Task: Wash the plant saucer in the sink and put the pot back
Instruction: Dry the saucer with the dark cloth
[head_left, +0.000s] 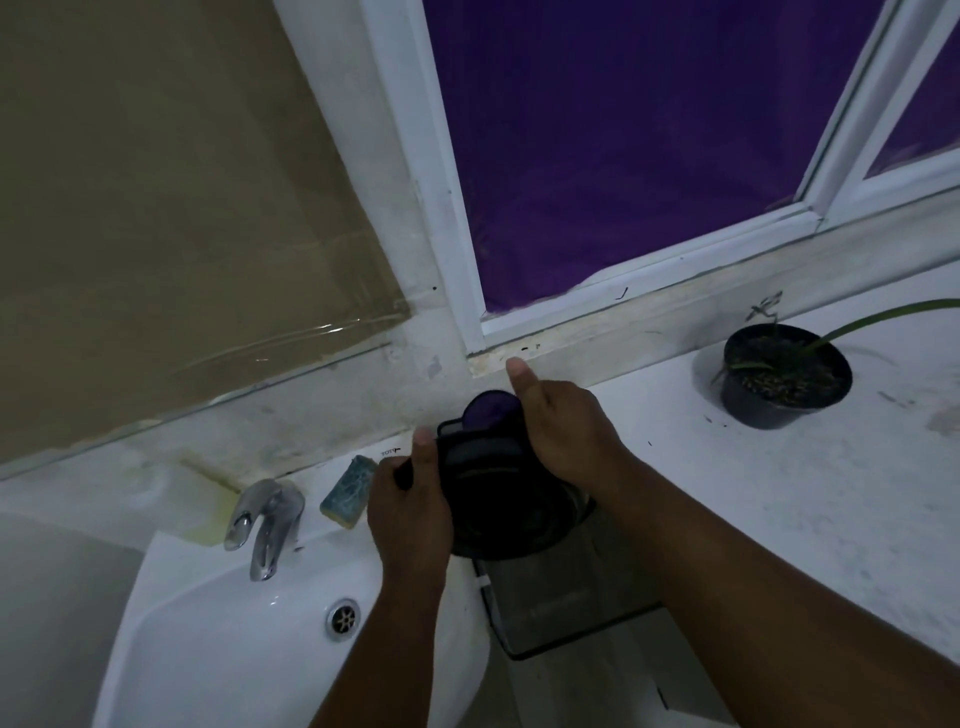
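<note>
Looking down from the head camera, the view shows both hands closed on a dark, round, glossy plastic plant saucer (498, 499), which is held tilted on edge above the right rim of a white ceramic sink (218, 613), between the basin and the white windowsill counter (727, 467). The left hand (410, 514) grips the saucer's left edge, thumb laid over the near face and fingers wrapped behind. The right hand (566, 431) clasps the saucer's upper right part, its thumb raised and pointing toward the window frame; the fingers themselves are hidden behind the saucer. The wet surface of the saucer carries a purple reflection near its top edge. Below the saucer, a dark-rimmed transparent rectangular container (566, 608) stands beside the sink; its contents cannot be made out. A chrome single-lever tap (265, 525) stands at the back of the basin, with the round metal drain (343, 618) in front of it. A blue-green sponge with a yellow underside (348, 491) lies on the sink ledge, just left of the left hand. Well apart to the right, a black round plastic pot (784, 379) with dark soil and a long thin green leaf stands directly on the counter. Behind, a white-framed window (447, 208) shows deep purple panes.
</note>
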